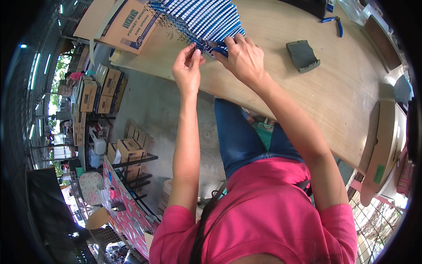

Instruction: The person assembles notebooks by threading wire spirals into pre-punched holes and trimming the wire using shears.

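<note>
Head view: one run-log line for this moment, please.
left hand pinching wire coil edge | right hand holding blue-handled pliers | wooden table

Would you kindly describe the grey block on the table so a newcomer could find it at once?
Start at the long wooden table. To the right of the right hand lies a dark grey wedge-shaped block, alone on bare wood. Unlike the blue-handled pliers beyond it, it is chunky, dull and grey.

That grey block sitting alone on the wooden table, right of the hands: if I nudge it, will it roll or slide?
The grey block looks flat-bottomed and wedge-like, so it would probably slide, not roll. Its matte, rough-looking surface on the bare wooden table suggests some grip. It looks solid and stiff, though its weight cannot be judged.
</note>
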{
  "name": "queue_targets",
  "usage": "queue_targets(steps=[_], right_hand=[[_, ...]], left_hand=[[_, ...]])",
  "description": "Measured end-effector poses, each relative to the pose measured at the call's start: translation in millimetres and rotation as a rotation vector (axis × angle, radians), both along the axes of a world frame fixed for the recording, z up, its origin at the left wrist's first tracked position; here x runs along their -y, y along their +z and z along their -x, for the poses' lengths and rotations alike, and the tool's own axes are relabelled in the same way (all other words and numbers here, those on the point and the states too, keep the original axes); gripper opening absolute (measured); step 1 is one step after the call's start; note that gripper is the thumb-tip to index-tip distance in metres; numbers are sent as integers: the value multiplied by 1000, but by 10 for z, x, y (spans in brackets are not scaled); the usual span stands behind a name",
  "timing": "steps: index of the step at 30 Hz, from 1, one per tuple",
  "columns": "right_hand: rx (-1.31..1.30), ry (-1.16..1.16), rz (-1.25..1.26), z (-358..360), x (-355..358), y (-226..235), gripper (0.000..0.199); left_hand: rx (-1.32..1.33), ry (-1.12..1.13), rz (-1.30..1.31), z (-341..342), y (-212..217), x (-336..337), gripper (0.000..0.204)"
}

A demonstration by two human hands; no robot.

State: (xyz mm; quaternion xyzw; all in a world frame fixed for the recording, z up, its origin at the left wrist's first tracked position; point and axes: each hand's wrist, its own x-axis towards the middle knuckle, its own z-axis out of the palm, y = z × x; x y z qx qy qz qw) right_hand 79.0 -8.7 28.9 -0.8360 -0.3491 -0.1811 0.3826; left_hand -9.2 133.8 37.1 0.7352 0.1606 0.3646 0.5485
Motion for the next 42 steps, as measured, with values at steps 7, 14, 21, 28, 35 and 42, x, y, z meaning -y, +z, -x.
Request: queue_targets(steps=[7,14,21,28,35,42], right_hand=[[-85,29,94,-35,14,70,44],[111,-81,-25,20,103,101,46],[-107,53,142,-83,80,181,44],[26,-15,41,-10,131,230,51],[31,-5,46,-13,52,279,52],[100,-26,19,4,17,270,47]], left_hand=[[-29,90,29,-71,66,114,20],[35,73,60,-71,97,134,20],[-17,120,77,-129,178,162,19],[-3,129,24,-46,170,53,23],[1,111,-106,-53,210,1,23],[-1,126,-98,-81,201,11,19]])
